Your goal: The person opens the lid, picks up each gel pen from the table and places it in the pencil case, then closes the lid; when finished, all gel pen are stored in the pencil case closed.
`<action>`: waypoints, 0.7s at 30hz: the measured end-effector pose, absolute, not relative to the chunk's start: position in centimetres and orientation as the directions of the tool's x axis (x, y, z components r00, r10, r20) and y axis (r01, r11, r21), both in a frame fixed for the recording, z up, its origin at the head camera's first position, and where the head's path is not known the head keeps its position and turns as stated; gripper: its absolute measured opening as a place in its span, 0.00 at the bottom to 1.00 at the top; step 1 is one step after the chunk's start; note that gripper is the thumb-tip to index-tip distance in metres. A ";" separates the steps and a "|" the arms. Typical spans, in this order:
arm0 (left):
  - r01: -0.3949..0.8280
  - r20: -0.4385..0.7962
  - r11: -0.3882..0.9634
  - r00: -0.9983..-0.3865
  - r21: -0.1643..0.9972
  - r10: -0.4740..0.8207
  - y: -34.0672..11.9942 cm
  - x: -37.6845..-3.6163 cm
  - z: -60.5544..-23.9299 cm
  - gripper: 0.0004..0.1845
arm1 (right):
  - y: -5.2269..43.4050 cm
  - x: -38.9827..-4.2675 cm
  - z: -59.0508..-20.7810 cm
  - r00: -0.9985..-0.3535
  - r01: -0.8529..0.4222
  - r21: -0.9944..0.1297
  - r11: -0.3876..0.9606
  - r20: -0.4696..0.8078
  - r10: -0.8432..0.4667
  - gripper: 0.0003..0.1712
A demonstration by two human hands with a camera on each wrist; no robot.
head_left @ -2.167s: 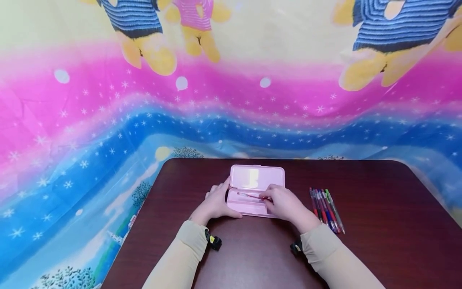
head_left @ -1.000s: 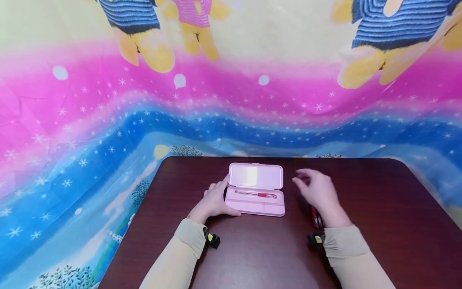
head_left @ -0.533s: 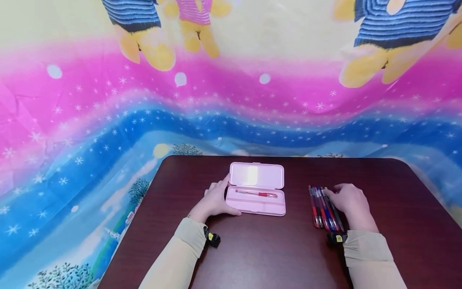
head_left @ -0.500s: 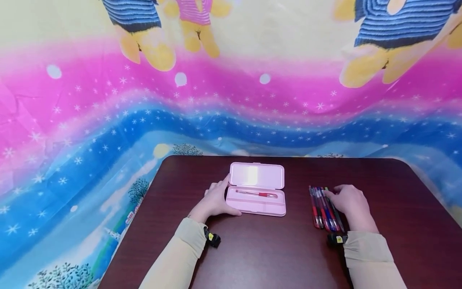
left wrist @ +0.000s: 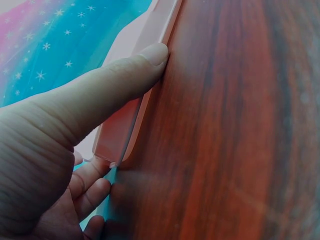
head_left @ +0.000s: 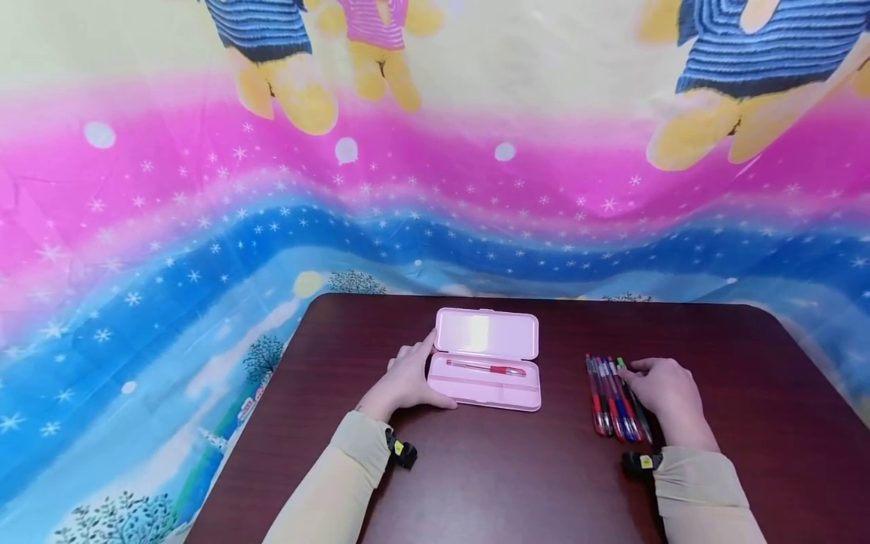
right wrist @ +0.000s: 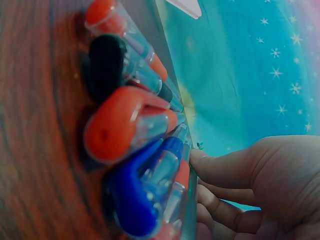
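Right hand (head_left: 666, 393) now away from case (head_left: 485, 347), at the pens (head_left: 614, 400).

Draped indoor nook, room type unclear, dark wooden table (head_left: 516, 483), snowflake-patterned cloth backdrop (head_left: 469, 181)

Case (head_left: 469, 389) at the left hand (head_left: 402, 384): smooth pink plastic, glossy (a bright glare patch inside the lid (head_left: 516, 332)). Pens (head_left: 617, 404) beside the right hand (head_left: 667, 394): clear plastic bodies, shiny solid-coloured ends (right wrist: 107, 135). Table (head_left: 503, 476) under both hands: wood-grained, smooth, soft sheen. Backdrop (head_left: 435, 189) beyond the hands: printed cloth, faintly shiny, lightly creased. Sleeves (head_left: 333, 476) behind the hands: matt cloth, wrinkled at the cuffs.
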State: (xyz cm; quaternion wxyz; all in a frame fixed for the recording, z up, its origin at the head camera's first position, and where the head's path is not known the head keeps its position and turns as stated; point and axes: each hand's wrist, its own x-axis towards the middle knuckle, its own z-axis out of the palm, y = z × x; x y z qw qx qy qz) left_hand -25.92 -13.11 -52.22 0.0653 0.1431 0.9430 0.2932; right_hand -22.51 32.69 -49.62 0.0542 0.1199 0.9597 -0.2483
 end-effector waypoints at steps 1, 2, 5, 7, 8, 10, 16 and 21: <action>0.233 -0.040 0.788 -0.950 0.571 0.310 -13.1 -25.9 -52.2 0.81 | 32.7 -22.5 -49.6 -0.965 0.261 -0.467 0.845 -0.163 0.207 0.35; 0.234 -0.041 0.788 -0.949 0.569 0.311 -13.1 -25.9 -52.2 0.81 | 32.7 -22.4 -49.6 -0.964 0.264 -0.471 0.842 -0.163 0.211 0.34; 0.238 -0.041 0.786 -0.948 0.571 0.317 -13.1 -25.8 -52.0 0.81 | 32.7 -22.2 -49.6 -0.965 0.261 -0.477 0.839 -0.157 0.211 0.34; 0.239 -0.040 0.783 -0.947 0.574 0.319 -13.0 -25.8 -51.9 0.81 | 32.6 -22.2 -49.7 -0.965 0.260 -0.485 0.835 -0.150 0.214 0.33; 0.238 -0.041 0.784 -0.947 0.573 0.318 -13.0 -25.8 -51.9 0.81 | 32.6 -22.2 -49.7 -0.966 0.259 -0.488 0.833 -0.146 0.214 0.33; 0.235 -0.042 0.782 -0.948 0.578 0.316 -13.0 -25.8 -51.9 0.81 | 32.5 -22.2 -49.6 -0.965 0.262 -0.495 0.828 -0.147 0.217 0.33; 0.235 -0.034 0.773 -0.949 0.590 0.314 -13.2 -25.8 -52.0 0.80 | 32.1 -22.3 -49.6 -0.962 0.272 -0.505 0.819 -0.146 0.230 0.30; 0.246 -0.019 0.770 -0.948 0.589 0.318 -13.2 -25.9 -52.0 0.80 | 32.1 -22.3 -49.8 -0.962 0.271 -0.507 0.818 -0.130 0.239 0.29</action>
